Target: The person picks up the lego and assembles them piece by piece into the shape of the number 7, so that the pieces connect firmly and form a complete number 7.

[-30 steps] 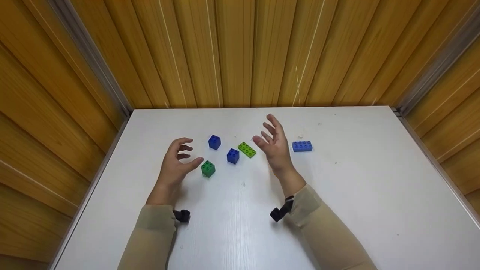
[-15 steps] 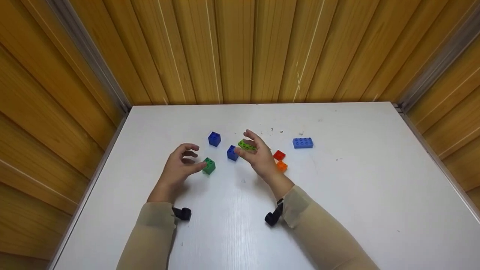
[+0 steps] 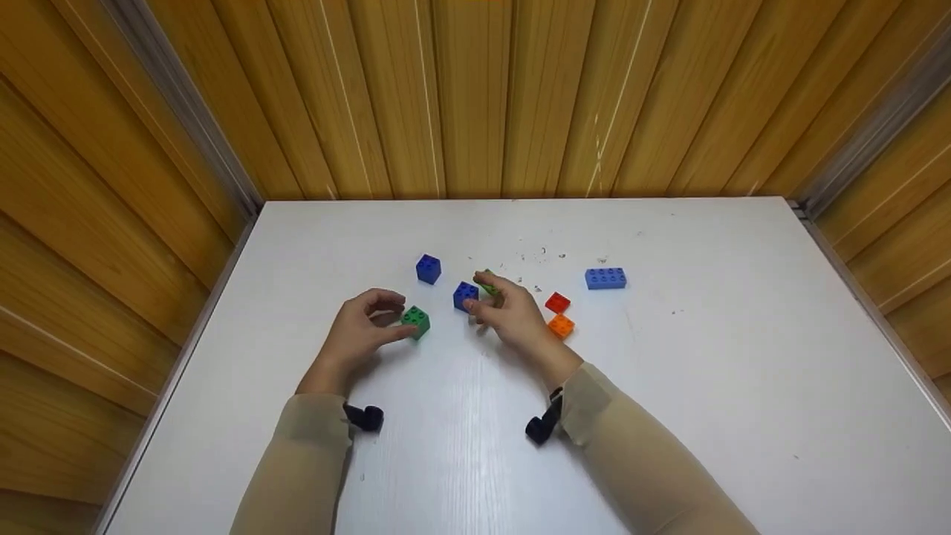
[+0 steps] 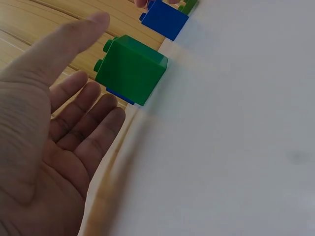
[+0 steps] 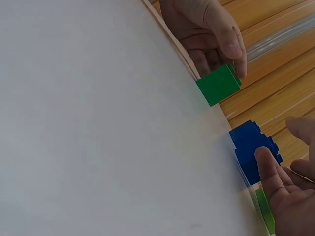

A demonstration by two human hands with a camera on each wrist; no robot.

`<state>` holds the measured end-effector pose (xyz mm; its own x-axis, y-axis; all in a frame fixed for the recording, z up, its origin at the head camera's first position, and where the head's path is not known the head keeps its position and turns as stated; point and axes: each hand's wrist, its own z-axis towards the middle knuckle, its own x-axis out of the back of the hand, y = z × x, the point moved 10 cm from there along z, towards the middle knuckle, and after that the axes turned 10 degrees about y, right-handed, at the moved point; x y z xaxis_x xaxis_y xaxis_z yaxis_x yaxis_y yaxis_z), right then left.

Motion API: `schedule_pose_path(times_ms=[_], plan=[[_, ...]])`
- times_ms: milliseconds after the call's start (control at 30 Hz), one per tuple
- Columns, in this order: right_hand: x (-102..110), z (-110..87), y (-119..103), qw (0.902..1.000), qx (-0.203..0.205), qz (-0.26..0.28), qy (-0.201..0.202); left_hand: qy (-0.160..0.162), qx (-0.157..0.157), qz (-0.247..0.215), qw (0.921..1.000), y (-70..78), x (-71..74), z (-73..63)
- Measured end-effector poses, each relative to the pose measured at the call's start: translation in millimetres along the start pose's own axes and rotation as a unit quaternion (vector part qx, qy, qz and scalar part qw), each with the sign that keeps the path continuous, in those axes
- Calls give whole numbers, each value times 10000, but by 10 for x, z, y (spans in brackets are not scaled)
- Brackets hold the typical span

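Note:
My left hand (image 3: pixel 355 327) is beside the green brick (image 3: pixel 416 322), its thumb and fingers spread to either side. In the left wrist view, the fingers lie apart from the green brick's side and the thumb extends near its studs. My right hand (image 3: pixel 518 313) reaches over the nearer blue brick (image 3: pixel 464 293) with thumb and fingers parted. A fingertip overlaps that blue brick in the right wrist view. The lime green plate brick (image 5: pixel 265 211) is partly hidden behind the right hand. Another blue brick (image 3: pixel 429 269) stands farther back on the table.
A red brick (image 3: pixel 557 302) and an orange brick (image 3: pixel 562 326) lie just right of the right hand. Farther right is a long lighter blue brick (image 3: pixel 605 279). The white table (image 3: pixel 706 357) meets wood-patterned walls (image 3: pixel 475 104) at the back and sides.
My right hand has swung left and down to the nearer blue brick, uncovering the red and orange bricks. My left hand has edged right, closer around the green brick.

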<state>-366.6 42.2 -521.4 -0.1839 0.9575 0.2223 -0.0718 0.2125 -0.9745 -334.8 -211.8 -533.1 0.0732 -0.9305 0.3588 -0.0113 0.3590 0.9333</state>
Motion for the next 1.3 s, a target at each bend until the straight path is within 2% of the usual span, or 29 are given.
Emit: schedule_pose_path(times_ms=[367, 600, 833, 1000, 1167, 1300], plan=[[-49, 62, 44, 9981, -153, -593, 56, 25, 15, 8, 10000, -5, 3, 0], [-11, 62, 61, 9963, -176, -821, 202, -11, -183, -24, 9998, 18, -12, 15], [-10, 55, 20, 9942, -69, -1052, 212, -92, -243, -85, 9996, 24, -11, 15], [-34, 34, 43, 9951, -62, -979, 86, -134, -110, 28, 9998, -26, -21, 3], [-31, 24, 97, 9956, -270, -897, -5, -126, 97, 61, 9999, -74, -26, 1], [-4, 31, 73, 9942, -323, -1021, -17, -81, 20, 74, 9999, -24, -10, 15]])
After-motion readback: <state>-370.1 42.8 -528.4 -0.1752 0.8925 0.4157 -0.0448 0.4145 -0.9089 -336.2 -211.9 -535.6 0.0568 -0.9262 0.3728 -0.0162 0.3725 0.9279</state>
